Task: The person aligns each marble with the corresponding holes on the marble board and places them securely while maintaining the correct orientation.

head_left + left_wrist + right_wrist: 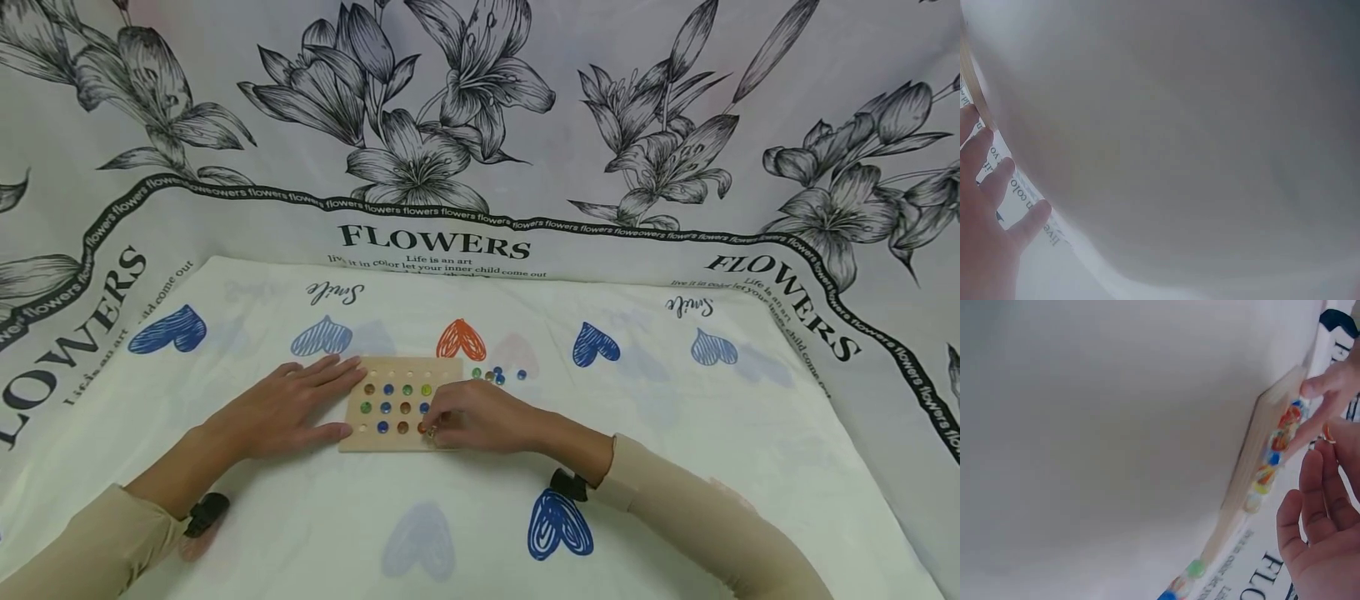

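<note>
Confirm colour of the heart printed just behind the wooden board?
Orange scribbled heart, clearest in the head view.

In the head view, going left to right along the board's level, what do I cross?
Left hand resting flat on the board's left edge → wooden board with marbles in its holes → right hand pinching a marble at the board's right side → loose marbles.

Left hand (988, 212) occupies the lower left corner, fingers (1029, 219) straight and slightly spread, holding nothing. Beyond the fingertips runs a thin tan edge, apparently a wooden board (974, 87), curving along the left margin. Between fingers and edge lies white cloth (1025, 187) bearing black lettering. Everything right of the hand is blurred pale grey.
</note>
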Demonstrator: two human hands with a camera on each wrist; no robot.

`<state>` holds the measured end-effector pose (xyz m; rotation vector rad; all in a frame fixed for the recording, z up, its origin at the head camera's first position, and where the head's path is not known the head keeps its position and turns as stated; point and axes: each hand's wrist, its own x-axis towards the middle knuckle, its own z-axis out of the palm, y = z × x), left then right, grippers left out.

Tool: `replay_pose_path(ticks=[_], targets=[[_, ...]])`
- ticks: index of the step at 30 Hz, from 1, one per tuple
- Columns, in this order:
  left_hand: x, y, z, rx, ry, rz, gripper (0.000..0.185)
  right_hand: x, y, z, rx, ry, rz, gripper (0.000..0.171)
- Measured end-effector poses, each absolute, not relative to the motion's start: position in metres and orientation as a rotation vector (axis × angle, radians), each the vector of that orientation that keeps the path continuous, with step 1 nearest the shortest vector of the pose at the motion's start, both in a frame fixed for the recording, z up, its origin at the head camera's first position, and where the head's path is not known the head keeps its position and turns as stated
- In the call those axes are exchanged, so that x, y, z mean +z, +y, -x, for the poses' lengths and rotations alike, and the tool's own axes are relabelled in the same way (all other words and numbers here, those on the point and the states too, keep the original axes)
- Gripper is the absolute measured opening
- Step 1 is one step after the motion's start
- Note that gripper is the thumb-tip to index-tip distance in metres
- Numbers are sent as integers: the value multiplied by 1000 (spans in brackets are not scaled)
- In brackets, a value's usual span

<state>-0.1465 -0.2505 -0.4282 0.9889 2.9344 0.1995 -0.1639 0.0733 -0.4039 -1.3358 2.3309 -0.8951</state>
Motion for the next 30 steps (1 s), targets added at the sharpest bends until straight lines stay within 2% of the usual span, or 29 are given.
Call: replay_pose_path(ticks=[16,30], targets=[[-427,-252,146,216,2932,-1026,76,-399,14,166,-729,2400,1492,18],[-427,-253,146,224,2937,-1049,74,-408,-15,163,-572,2545,1549,16]])
